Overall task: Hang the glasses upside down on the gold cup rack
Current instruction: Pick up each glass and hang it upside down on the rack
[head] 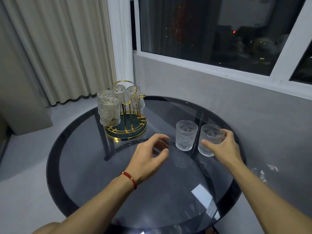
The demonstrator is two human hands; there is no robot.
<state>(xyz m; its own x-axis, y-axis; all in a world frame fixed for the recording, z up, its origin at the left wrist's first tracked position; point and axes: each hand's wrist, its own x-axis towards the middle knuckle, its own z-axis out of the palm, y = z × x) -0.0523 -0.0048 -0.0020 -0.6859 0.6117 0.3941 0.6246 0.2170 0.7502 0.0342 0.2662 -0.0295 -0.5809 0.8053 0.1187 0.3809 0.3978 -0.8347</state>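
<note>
The gold cup rack [128, 127] stands on the far left of the round glass table [55, 166], with several clear patterned glasses [109, 111] hanging upside down on its posts. Two more glasses stand upright at the right. My right hand [221, 147] is wrapped around the right glass [208, 141], which rests on the table. The left upright glass [185, 137] stands free beside it. My left hand [150, 157] hovers open over the table, just left of that glass, holding nothing.
A grey wall and a dark window run behind the table on the right. Pale curtains [59, 48] hang at the back left. The table's dark rim curves close to the right glass.
</note>
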